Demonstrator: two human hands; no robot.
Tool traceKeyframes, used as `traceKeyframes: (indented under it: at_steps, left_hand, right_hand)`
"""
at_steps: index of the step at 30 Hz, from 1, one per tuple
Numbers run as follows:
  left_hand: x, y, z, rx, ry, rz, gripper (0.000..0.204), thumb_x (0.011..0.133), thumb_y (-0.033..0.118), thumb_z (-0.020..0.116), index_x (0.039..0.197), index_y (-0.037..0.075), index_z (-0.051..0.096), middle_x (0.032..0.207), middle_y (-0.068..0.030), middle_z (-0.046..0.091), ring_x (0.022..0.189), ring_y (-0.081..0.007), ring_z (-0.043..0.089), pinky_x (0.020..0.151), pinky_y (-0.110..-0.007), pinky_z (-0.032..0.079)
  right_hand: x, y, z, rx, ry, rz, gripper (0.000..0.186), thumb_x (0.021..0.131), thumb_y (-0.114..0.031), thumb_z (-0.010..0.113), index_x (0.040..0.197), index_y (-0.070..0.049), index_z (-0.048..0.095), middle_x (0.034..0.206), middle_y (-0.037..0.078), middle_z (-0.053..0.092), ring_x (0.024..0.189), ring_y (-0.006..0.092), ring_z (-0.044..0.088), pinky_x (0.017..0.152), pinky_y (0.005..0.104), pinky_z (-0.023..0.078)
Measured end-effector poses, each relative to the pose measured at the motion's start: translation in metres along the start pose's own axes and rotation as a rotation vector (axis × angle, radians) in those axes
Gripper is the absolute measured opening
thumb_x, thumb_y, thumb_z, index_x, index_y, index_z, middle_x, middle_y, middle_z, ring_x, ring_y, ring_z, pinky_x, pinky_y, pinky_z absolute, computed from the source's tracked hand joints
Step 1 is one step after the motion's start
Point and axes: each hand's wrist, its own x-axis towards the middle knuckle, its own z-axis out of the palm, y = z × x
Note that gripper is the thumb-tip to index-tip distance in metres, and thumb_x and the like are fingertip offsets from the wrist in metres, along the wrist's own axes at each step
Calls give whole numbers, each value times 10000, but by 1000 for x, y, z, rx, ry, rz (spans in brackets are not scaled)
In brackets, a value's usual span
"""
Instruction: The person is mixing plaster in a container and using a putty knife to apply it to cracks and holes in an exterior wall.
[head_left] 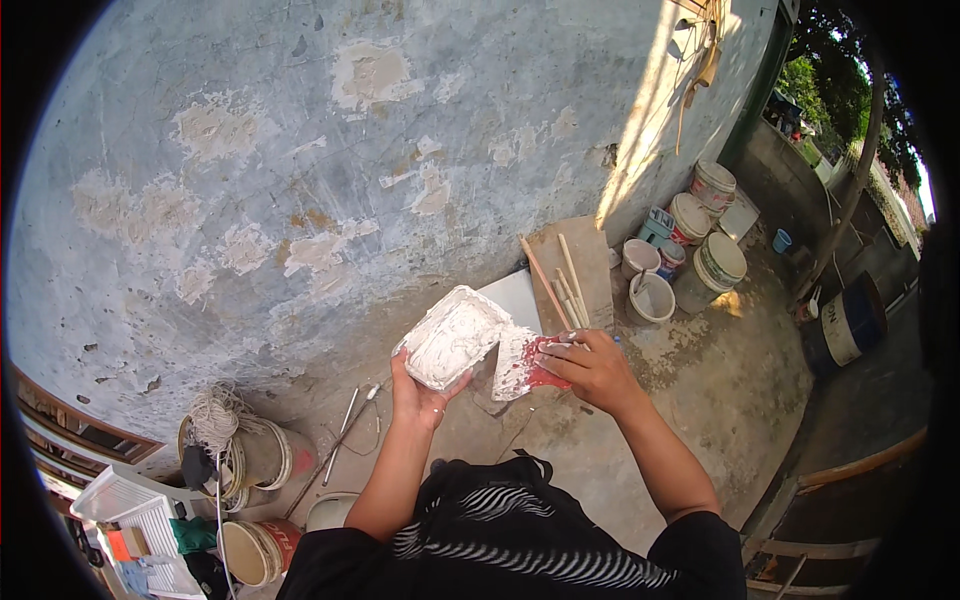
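My left hand (420,398) grips a shallow rectangular tray (455,337) from below, its inside coated with white filler paste. In my right hand (594,372) is a red scraper (541,366), its broad blade smeared with the same white paste. The blade's left edge is close to the tray's right side; whether they touch I cannot tell. Both hands are in front of my body, over the concrete floor. Beyond them rises a blue-grey wall (330,190) with several rough, pale patches on it.
Wooden sticks (568,282) lean on a brown board (590,262) at the wall's foot. Several buckets (708,262) stand at the right. At lower left are more buckets (262,548), a string mop (222,418) and a white crate (120,498). A drum (850,322) lies far right.
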Motion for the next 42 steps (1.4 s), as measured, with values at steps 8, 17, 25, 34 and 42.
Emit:
traceKeyframes:
  at_steps: [8, 17, 25, 34, 42]
  left_hand:
    - [9, -8, 0, 22, -79, 54, 626, 958, 515, 386, 1472, 158, 393, 1474, -105, 476, 1313, -348, 499, 1010, -607, 433]
    - [3, -12, -6, -10, -155, 208, 646, 955, 428, 416, 1469, 38, 385, 1472, -134, 478, 1340, -313, 480, 1114, -475, 389]
    - [-1, 25, -40, -75, -166, 231, 648, 960, 425, 417, 1468, 25, 378, 1480, -138, 467, 1349, -313, 468, 1134, -455, 372]
    - [-5, 105, -96, -64, -82, 235, 636, 965, 423, 401, 1474, 44, 370, 1487, -136, 453, 1344, -327, 470, 1123, -476, 382]
    - [1, 195, -210, -263, -35, 266, 672, 899, 551, 432, 1461, 182, 412, 1429, -61, 524, 1234, -329, 568, 851, -547, 537]
  right_hand:
    - [-17, 19, 9, 354, 261, 356, 258, 814, -73, 697, 1070, -98, 709, 1041, 30, 721, 893, 220, 650, 794, 334, 512]
    - [4, -1, 70, 1653, 332, 1233, 254, 969, -103, 601, 1212, -29, 621, 1022, 33, 689, 857, 108, 657, 694, 249, 511]
    - [40, -9, 118, 1624, 449, 1266, 223, 959, -54, 573, 1174, -21, 627, 977, 57, 684, 772, 117, 642, 585, 244, 491]
    - [92, -34, 173, 1698, 542, 1303, 290, 950, -72, 592, 1238, -53, 565, 975, 21, 639, 872, 139, 640, 707, 284, 539]
    - [89, -57, 221, 1665, 833, 1518, 196, 901, -145, 591, 1090, -96, 583, 952, 10, 655, 802, 154, 650, 616, 301, 521]
